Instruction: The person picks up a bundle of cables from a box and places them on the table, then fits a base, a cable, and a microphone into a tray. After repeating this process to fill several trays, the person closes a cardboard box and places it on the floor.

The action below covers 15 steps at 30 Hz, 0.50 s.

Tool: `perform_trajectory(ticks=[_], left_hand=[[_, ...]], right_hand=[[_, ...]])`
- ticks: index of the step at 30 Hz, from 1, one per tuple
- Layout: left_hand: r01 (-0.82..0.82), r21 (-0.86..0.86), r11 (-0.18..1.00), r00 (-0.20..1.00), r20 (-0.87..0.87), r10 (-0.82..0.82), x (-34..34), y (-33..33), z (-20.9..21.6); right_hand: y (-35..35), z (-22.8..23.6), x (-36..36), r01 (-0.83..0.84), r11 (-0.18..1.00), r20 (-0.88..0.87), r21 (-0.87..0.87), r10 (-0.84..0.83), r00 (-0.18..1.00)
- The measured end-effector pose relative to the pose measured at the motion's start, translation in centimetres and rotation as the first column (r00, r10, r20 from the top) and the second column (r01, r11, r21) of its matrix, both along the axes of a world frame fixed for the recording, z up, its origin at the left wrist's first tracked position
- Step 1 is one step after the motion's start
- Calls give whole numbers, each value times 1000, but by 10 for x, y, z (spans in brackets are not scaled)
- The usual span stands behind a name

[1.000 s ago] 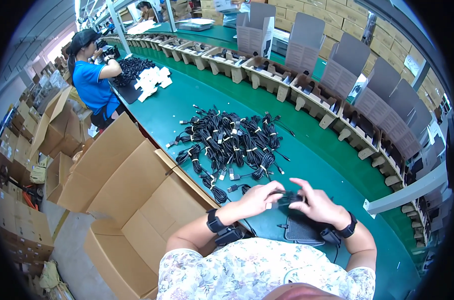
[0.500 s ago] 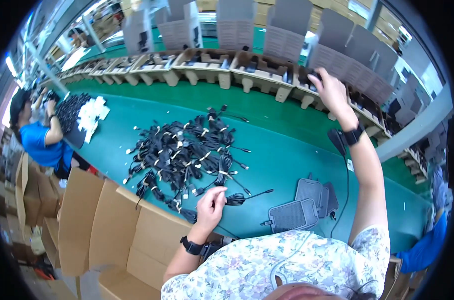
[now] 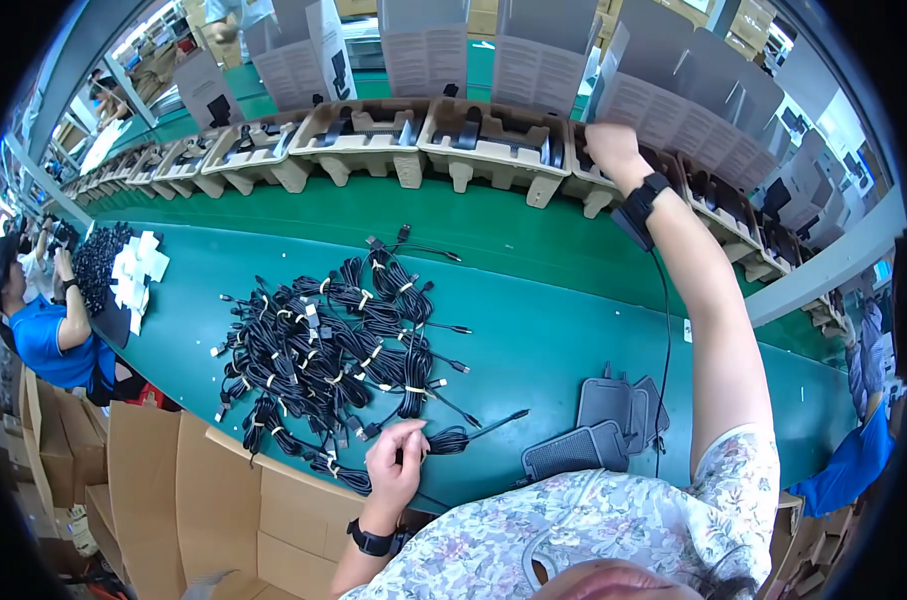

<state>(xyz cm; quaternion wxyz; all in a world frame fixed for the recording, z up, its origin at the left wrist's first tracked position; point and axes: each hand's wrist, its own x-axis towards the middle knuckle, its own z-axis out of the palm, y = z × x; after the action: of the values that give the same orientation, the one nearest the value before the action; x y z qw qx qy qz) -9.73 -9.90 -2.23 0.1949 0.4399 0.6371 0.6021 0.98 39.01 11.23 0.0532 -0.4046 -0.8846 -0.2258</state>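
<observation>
Right grip [image 3: 614, 153] at tray [image 3: 595, 193], fingers hidden, hold indeterminable; left grip [image 3: 393, 468] half-curled beside cable bundle [image 3: 448, 440], hold unclear; advisable: straight reach, wrist cord [image 3: 665, 300] clear of tray

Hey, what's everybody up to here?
At a green table, the person's right hand is over a beige moulded tray; what it may hold is hidden. The left hand is beside a coiled black cable; whether it grips it is unclear. A heap of tied black cables lies nearby, and flat grey rectangular pads lie to the right. A co-worker in blue is at the left.
</observation>
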Motion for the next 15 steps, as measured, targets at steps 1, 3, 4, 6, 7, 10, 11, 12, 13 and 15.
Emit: perform_trajectory(ticks=[1, 3, 4, 6, 7, 10, 11, 12, 13, 15], left_hand=[[3, -8, 1000, 1000, 15, -3, 0, 0, 1], [11, -20, 1000, 999, 30, -10, 1, 0, -1], [6, -18, 1000, 999, 33, -6, 1, 0, -2], [-4, -13, 1000, 999, 37, 4, 2, 1, -4], [-1, -15, 1000, 999, 37, 2, 2, 2, -3], [9, -22, 1000, 998, 54, -8, 2, 4, -1], [11, -24, 1000, 998, 56, -10, 2, 5, -2], [12, -19, 1000, 999, 51, -11, 2, 6, -2], [15, -12, 1000, 999, 46, -15, 2, 7, -2], [13, -22, 1000, 999, 47, -12, 1, 3, -3]], right_hand=[[5, -3, -2, 5, 1000, 3, -6, -5, 1000], [21, -8, -10, 56, 998, -73, -39, -58, 996], [26, -11, -14, 78, 995, -110, -56, -84, 990], [33, -18, -20, 96, 994, -270, -57, -108, 957], [36, -22, -23, 112, 992, -425, -56, -125, 897], [50, -38, -21, 150, 989, -547, -17, -134, 826], [51, -43, -21, 160, 987, -527, 22, -125, 841], [53, -46, -19, 172, 983, -505, 61, -118, 855], [57, -45, -14, 178, 982, -503, 62, -123, 855], [42, -27, -15, 65, 963, -372, -262, -162, 914]])
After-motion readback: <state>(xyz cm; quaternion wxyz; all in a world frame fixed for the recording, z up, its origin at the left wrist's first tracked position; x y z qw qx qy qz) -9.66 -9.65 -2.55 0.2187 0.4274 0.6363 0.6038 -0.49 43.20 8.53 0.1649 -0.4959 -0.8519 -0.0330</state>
